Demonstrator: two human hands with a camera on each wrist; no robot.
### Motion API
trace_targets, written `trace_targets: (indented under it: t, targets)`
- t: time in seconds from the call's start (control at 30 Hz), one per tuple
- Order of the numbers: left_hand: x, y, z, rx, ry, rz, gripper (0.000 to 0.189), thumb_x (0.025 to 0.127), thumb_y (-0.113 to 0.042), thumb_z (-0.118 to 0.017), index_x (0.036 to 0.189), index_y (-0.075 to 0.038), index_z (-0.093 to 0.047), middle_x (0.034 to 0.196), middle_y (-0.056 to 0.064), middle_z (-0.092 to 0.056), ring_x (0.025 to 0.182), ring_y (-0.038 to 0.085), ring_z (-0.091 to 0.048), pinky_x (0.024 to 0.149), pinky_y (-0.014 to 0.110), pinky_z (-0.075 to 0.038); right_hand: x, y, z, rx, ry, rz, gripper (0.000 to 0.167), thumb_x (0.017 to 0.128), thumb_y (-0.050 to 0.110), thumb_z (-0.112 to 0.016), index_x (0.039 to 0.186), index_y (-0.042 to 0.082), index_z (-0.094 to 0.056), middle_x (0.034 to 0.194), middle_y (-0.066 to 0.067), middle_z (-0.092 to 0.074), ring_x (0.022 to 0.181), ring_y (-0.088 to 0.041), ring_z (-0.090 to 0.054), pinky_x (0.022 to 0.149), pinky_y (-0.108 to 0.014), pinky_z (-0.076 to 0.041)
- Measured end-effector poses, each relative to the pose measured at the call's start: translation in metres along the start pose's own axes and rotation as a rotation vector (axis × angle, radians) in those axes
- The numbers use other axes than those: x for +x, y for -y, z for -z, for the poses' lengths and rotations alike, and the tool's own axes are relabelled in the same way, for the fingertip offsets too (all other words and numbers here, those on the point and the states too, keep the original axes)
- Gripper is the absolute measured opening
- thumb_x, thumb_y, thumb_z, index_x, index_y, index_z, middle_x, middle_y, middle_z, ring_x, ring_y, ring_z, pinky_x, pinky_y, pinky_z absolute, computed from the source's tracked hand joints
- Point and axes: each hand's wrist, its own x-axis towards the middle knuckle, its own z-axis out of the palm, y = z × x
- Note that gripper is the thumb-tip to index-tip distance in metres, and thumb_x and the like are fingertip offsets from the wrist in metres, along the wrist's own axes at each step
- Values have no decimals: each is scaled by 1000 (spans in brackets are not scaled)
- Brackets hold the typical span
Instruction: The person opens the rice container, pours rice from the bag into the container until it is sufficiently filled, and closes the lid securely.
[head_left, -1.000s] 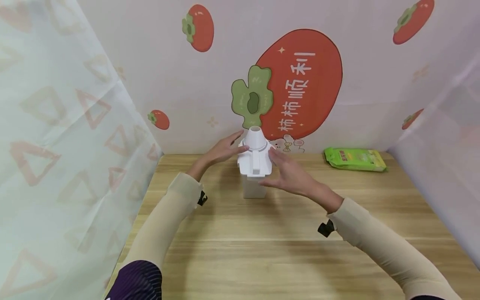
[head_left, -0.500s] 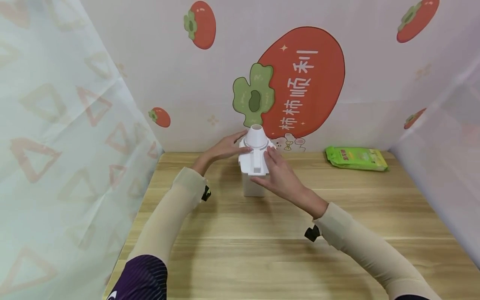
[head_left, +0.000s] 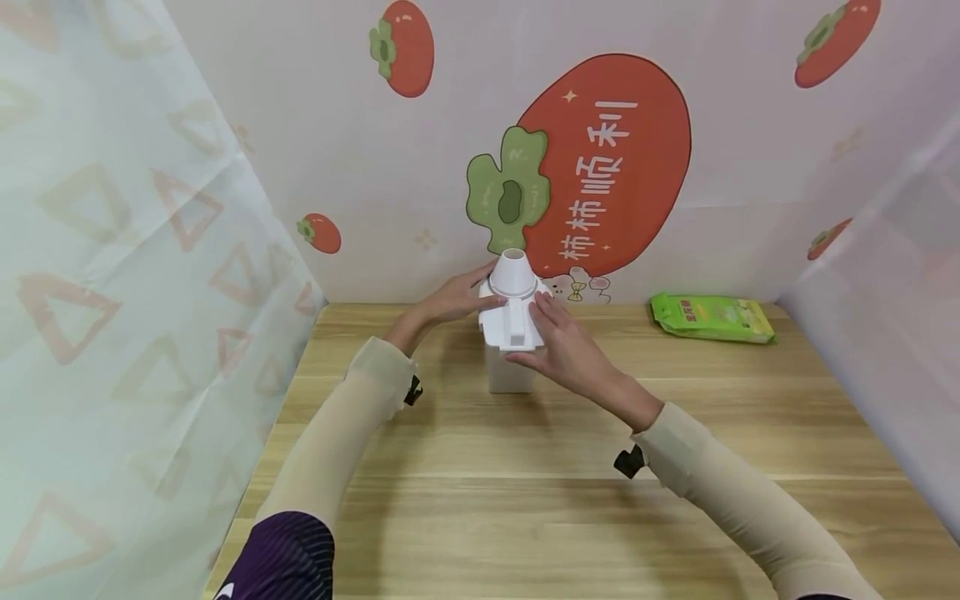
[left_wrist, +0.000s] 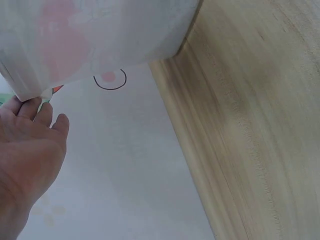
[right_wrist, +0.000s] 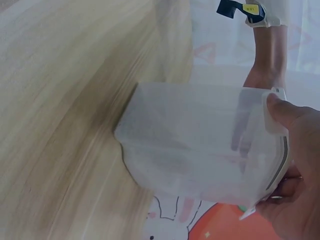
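Note:
A translucent storage container (head_left: 510, 377) stands upright on the table, with a white lid (head_left: 495, 331) on top. The lid carries a cone-shaped spout (head_left: 513, 277) with an open round tip. My left hand (head_left: 453, 298) holds the lid's left side, thumb on top and fingers toward the back. In the left wrist view, those fingertips touch the lid's edge. With my right hand (head_left: 572, 348) I grip the lid from the right. Its thumb presses the front clip in the right wrist view, and the other fingers reach round the far side. Through the container wall (right_wrist: 185, 140) no contents can be made out.
A green soft packet (head_left: 712, 317) lies at the back right of the wooden table (head_left: 540, 517). Printed sheets rise behind the table and along both sides. The container stands close to the back sheet (head_left: 375, 167).
My right hand has moved left and taken hold of the lid. My left hand has shifted slightly right, closer onto it. The container stays in place.

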Motion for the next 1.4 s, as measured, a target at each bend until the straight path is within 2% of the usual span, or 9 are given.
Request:
trace_targets:
  t: [0.23,0.5,0.63,0.8,0.9,1.07,1.23,1.4]
  targets:
    - [-2,1,-6,33,-53,-43,92,97,-53,-70,171,-30,-21,173,3,-32,157,28,-34,126,52,-31,0,-17,4,48,34,62,98,83,40,-92,153,-10,-47,162,-29,-42,153,-43,-38,119,-57,-40]
    - [-9,-3,-13,72,-177,-43,92,94,-52,-74,169,-19,-31,169,11,-38,156,30,-37,126,51,-33,6,-44,12,142,97,156,98,81,34,-95,156,-5,-46,165,-24,-40,153,-43,-39,117,-57,-43]
    - [-14,-6,-16,119,-227,-51,90,94,-49,-74,166,-11,-36,169,12,-39,156,30,-37,127,47,-32,10,-57,16,229,152,142,100,80,33,-95,159,0,-44,168,-18,-38,154,-40,-37,119,-59,-40]
    - [-21,-13,-21,186,-265,-26,91,95,-50,-74,163,-3,-38,168,16,-39,156,32,-37,128,45,-31,14,-73,19,352,179,139,101,74,26,-100,157,3,-48,166,-14,-42,152,-41,-41,118,-61,-41]
    - [-25,-17,-25,221,-292,-4,90,94,-50,-75,161,0,-40,166,17,-42,154,33,-41,126,46,-34,17,-80,21,376,201,149,100,72,27,-100,156,4,-51,164,-12,-45,151,-40,-43,118,-61,-41]
    - [-29,-21,-34,263,-335,19,86,94,-50,-75,158,0,-46,158,18,-53,145,34,-52,119,48,-44,19,-85,27,394,269,105,100,72,34,-99,156,10,-51,166,-5,-43,154,-36,-39,120,-62,-37]
    - [-31,-27,-34,256,-333,25,86,95,-49,-75,158,0,-43,154,19,-57,140,35,-57,115,50,-49,18,-81,32,390,293,66,101,76,37,-97,160,13,-47,168,-5,-41,154,-36,-40,120,-62,-38]
    - [-27,-21,-20,212,-242,-18,96,96,-49,-75,165,-1,-29,165,19,-43,152,35,-43,124,50,-37,15,-58,37,300,208,-48,100,82,48,-91,162,10,-44,162,-14,-49,142,-36,-54,111,-60,-50]
